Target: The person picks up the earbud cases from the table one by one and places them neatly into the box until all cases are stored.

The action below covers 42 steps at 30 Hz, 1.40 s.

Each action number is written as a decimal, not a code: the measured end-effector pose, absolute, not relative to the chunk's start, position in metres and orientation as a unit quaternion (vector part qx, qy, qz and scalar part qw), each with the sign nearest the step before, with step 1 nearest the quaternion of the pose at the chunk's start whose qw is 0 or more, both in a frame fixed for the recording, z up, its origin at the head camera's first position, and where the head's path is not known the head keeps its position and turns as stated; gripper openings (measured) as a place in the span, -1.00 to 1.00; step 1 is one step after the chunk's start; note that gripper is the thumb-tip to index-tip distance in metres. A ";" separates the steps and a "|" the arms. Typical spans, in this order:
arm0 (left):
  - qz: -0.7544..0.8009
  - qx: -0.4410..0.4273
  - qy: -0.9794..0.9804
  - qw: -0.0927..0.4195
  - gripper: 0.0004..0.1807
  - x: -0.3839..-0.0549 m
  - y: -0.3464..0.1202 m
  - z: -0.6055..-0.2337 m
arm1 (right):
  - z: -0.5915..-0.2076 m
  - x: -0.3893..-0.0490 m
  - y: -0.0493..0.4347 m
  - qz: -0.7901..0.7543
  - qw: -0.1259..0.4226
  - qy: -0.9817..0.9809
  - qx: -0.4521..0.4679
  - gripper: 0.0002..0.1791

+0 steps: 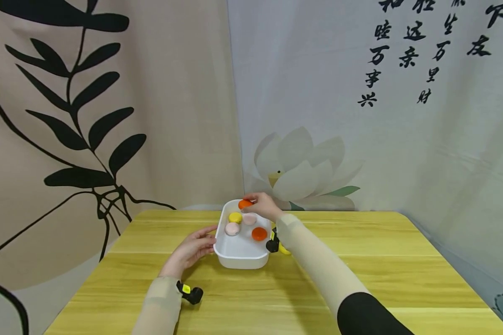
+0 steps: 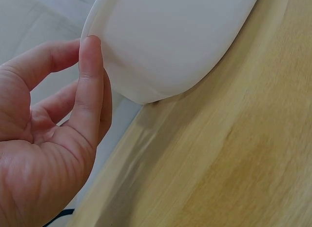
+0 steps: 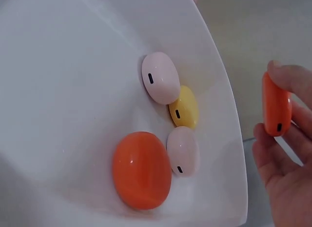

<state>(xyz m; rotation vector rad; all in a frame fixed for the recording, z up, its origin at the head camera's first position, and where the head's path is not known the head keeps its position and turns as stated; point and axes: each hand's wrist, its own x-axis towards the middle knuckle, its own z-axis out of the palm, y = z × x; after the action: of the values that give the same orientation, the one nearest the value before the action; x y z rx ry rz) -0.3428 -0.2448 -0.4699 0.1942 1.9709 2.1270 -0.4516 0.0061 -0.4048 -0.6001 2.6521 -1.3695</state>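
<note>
In the head view, a white rectangular box [image 1: 243, 264] with rounded corners and low walls stands on the table. My left hand [image 1: 193, 249] holds its left rim; the left wrist view shows fingertips against the white wall [image 2: 165, 41]. My right hand [image 1: 265, 206] pinches a smooth orange pebble-shaped gadget [image 3: 276, 107] over the box's far end. It has a small dark slot on one edge. Inside the box lie another orange gadget [image 3: 142, 171], a yellow one [image 3: 184, 109] and two pale pink ones, one nearer [image 1: 232, 229] and one farther [image 1: 249, 219].
A yellow thing [image 1: 284, 249] lies on the wooden table [image 1: 385, 260] right of the box, mostly hidden by my right wrist. Printed curtains [image 1: 184, 93] hang behind the table's far edge. Each wrist carries a small black camera [image 1: 192, 295].
</note>
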 end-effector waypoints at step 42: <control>0.729 0.054 0.673 0.113 -0.37 -0.344 -0.244 -0.472 | -0.417 -0.452 0.002 -0.446 0.152 0.863 -0.184 -0.49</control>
<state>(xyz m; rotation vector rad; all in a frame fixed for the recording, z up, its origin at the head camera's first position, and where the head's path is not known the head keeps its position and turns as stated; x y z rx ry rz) -0.3440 -0.2437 -0.4717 0.1575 1.9745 2.1386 -0.4523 0.0020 -0.4171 -0.5273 2.4759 -1.2807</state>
